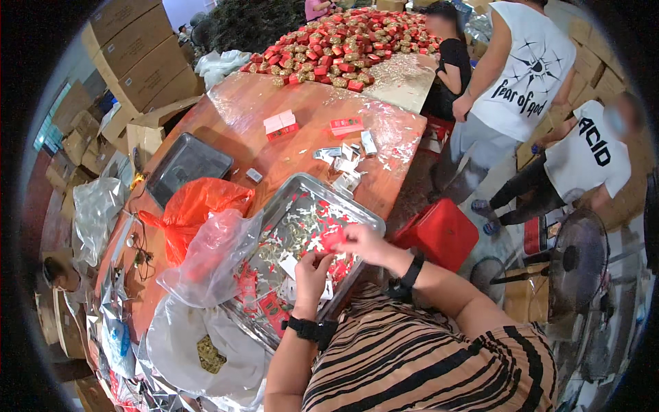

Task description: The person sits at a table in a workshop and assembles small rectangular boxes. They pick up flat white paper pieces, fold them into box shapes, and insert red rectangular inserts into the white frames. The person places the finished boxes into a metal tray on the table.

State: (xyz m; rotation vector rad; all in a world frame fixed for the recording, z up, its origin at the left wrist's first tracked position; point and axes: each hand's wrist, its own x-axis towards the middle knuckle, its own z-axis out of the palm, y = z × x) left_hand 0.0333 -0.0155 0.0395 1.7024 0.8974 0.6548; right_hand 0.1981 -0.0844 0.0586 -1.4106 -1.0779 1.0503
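Both my hands are over a metal tray [376,222] strewn with small red, white and gold-coloured pieces. My right hand [367,245] pinches a small red piece [334,239] whose kind I cannot make out. Close beside it, my left hand [313,276] has its fingertips pressed together; whatever they hold is hidden. White cards [289,266] lie in the tray under my left hand. Red printed packets [273,307] rest at the tray's near left end.
An orange-red plastic bag [199,206], a clear bag [213,268] and a white-lined container [199,329] stand left of the tray. Beyond are a black tray [189,168], red boxes [281,126] and a heap of red-and-gold packets [329,51]. A red bin [439,237] and people stand right.
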